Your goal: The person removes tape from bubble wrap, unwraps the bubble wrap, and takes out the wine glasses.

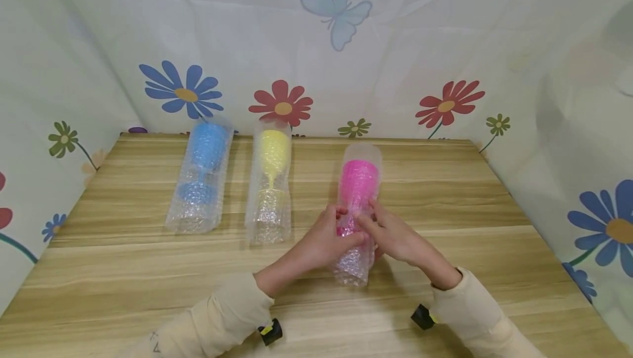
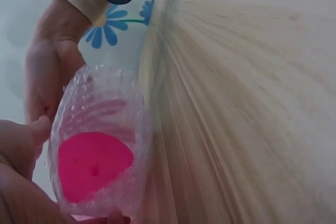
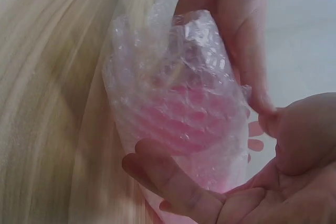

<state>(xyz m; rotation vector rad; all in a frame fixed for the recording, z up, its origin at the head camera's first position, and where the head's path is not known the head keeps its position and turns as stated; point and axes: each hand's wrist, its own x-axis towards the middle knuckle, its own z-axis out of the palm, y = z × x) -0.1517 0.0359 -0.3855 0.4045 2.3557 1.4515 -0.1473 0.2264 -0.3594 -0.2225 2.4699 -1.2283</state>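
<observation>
A pink goblet stands out through its clear bubble wrap on the wooden table. My left hand grips the bundle from the left around the stem, thumb lying across the front. From the other side my right hand holds it, with thumb and fingers around the wrap. The left wrist view looks at the round pink base through the open-looking end of the wrap. In the right wrist view, fingers curl along the bubble wrap, and the pink shows blurred underneath.
Left of the hands lie a yellow goblet and, farther left, a blue goblet, each in bubble wrap. The wooden table meets a white flower-printed cloth at its back and sides. Black wrist cameras hang below the sleeves.
</observation>
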